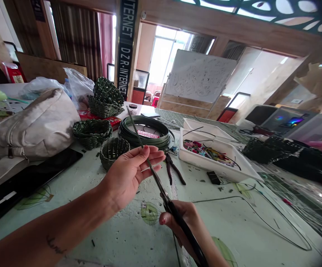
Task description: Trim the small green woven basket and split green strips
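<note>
My left hand (129, 168) pinches a thin dark green strip (134, 124) between thumb and fingers, the other fingers stretched out. The strip slants up toward the back left. My right hand (187, 217) is wrapped round black-handled scissors (187, 230), whose metal blades point up toward my left hand and lie along the lower part of the strip. Whether the blades are apart is hard to make out. Just behind my left hand are a small woven basket (112, 154) and a coil of green strip (124, 135). Dark pliers (174, 168) lie to its right.
More woven baskets (92, 135) stand at the back left, near a pale bag (35, 124) and a black tablet (52, 163). A white tray (205, 159) of colourful bits sits right of centre. Loose thin cord (272, 226) loops across the right of the table (116, 237).
</note>
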`<state>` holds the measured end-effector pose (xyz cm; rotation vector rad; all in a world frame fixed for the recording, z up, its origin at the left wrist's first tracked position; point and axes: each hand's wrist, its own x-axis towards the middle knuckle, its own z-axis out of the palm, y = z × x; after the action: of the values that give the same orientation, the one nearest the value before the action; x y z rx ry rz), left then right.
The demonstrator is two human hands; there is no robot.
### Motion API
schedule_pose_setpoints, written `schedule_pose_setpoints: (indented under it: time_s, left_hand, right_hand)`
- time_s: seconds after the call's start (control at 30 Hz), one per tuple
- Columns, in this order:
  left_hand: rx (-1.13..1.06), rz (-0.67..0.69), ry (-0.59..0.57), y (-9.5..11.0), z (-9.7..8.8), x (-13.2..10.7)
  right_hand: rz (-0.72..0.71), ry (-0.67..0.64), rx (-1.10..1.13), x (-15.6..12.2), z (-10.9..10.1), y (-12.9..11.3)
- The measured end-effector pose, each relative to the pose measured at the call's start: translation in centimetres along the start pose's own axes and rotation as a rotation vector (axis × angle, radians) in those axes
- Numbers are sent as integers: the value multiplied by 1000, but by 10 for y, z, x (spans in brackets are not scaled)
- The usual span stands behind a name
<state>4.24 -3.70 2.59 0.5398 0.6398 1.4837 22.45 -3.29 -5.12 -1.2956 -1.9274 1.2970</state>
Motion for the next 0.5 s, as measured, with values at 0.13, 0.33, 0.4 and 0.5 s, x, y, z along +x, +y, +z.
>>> schedule_pose_setpoints:
  time_s: [0.13,0.33,0.4,0.5]
  left_hand:
    - [10,3,6,-2,1,-1]
    - [-2,-29,55,-8,9,-7]
    - [-9,-32,58,-10,10,-8]
    - [-18,-32,57,-11,10,-8]
  right_hand:
    - [-13,5,17,1,0,3]
    - [-27,-9,17,-3,0,-3]
    - [-34,-7,12,-4,-1,-6]
    - [-55,-18,-11,-4,-2,-8]
